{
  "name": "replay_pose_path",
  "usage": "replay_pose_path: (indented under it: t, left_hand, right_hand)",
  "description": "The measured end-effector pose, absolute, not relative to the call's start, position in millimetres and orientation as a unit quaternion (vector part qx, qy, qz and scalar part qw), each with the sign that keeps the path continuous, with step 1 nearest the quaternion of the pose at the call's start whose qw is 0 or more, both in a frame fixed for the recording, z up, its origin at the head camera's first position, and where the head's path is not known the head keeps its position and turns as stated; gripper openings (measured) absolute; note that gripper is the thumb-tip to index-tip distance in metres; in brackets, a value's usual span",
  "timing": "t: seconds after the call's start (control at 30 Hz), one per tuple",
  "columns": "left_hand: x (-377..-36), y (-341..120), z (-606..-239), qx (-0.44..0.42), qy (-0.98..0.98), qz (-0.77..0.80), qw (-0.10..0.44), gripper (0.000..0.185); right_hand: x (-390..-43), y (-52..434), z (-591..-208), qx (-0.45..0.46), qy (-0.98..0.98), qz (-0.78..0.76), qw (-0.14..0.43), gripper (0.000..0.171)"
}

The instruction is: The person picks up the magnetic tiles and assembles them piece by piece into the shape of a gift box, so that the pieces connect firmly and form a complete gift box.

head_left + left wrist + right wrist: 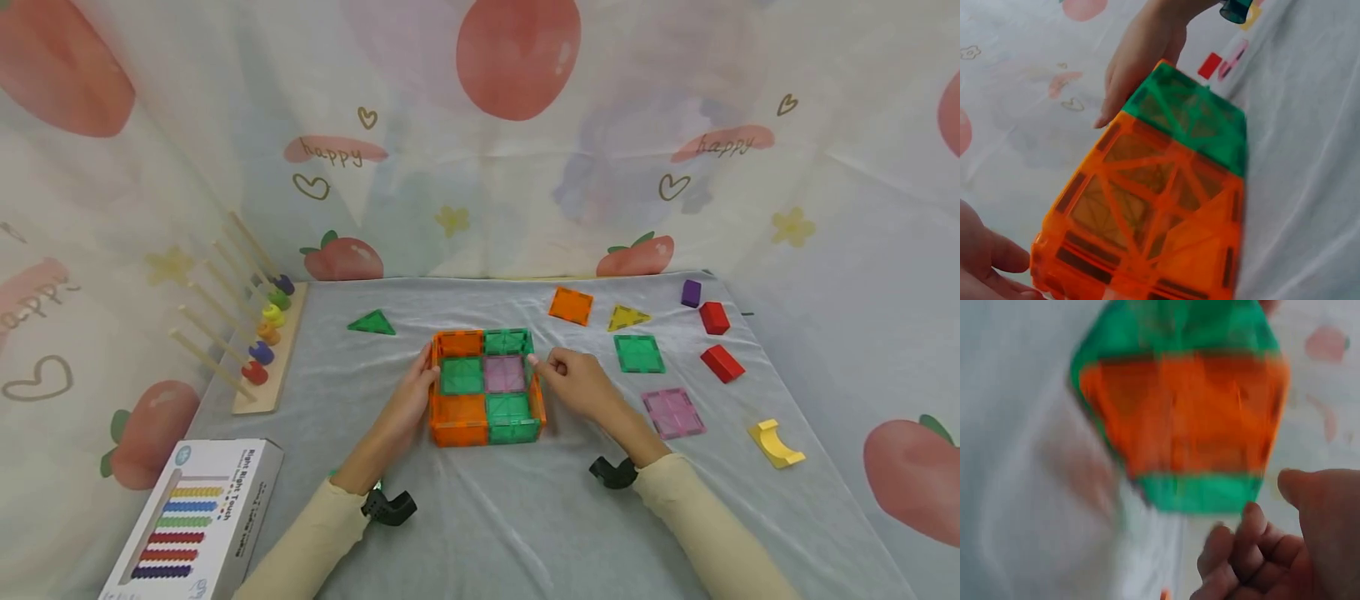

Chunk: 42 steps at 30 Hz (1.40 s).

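Note:
An open-topped box of translucent magnetic tiles [460,435] stands on the grey cloth, its tiles orange, green and one purple. My left hand [405,396] holds the box's left wall, its thumb at the upper edge. In the left wrist view the orange wall [1141,194] fills the middle, with my left hand [988,262] at its lower corner. At the right wall is my right hand [581,379], its thumb tip at the rim and its other fingers loosely bent beside it. The right wrist view, blurred, has those fingers [1229,550] around nothing.
Loose tiles lie around: a green triangle [372,322], an orange square [571,306], a yellow triangle [627,317], a green square [639,354] and a purple square [673,412]. Blocks [722,363] line the right edge. A wooden peg board [262,392] and white carton [247,500] stand left.

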<state>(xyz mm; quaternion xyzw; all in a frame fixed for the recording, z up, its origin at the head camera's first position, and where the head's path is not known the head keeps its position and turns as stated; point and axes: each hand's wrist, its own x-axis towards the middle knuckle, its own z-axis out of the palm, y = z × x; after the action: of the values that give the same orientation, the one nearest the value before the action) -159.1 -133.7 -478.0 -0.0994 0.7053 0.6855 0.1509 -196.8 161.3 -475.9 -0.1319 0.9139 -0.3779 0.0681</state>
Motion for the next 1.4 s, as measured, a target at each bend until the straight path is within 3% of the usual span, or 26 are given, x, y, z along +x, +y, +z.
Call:
replay_pose_path:
  t: [0.17,0.27,0.43,0.63,0.87,1.0,1.23,1.4]
  left_hand:
    - [-169,-142,-474,-0.011,0.784,0.609,0.121,0.061]
    - [-174,-147,-476,0.053,0.851,0.516,0.082,0.058]
    - [-176,-150,-480,0.1,0.884,0.452,0.06,0.057]
    - [-175,-151,-483,0.107,0.882,0.454,0.064,0.056]
    - [-175,-153,-483,0.099,0.883,0.455,0.064,0.057]
    - [-175,-155,-481,0.089,0.883,0.456,0.064,0.058]
    - [-173,-157,-477,0.067,0.866,0.489,0.078,0.066]
    - [-175,-159,-475,0.079,0.838,0.532,0.087,0.088]
  right_hand:
    - [-243,189,-484,-0.136,0.931,-0.336,0.029,0.037]
    - [-278,206,-495,-0.124,0.945,-0.302,0.02,0.054]
    - [-325,228,-507,-0.122,0.961,-0.239,0.07,0.082]
    - [-347,234,-505,-0.127,0.962,-0.203,0.131,0.085]
    - [-344,225,-489,-0.143,0.97,-0.175,0.09,0.089]
    - [-331,201,-457,-0.175,0.96,-0.208,0.067,0.098]
    - [-282,128,-400,-0.285,0.92,-0.236,0.132,0.109]
    - [-251,88,-398,-0.352,0.901,-0.191,0.164,0.107]
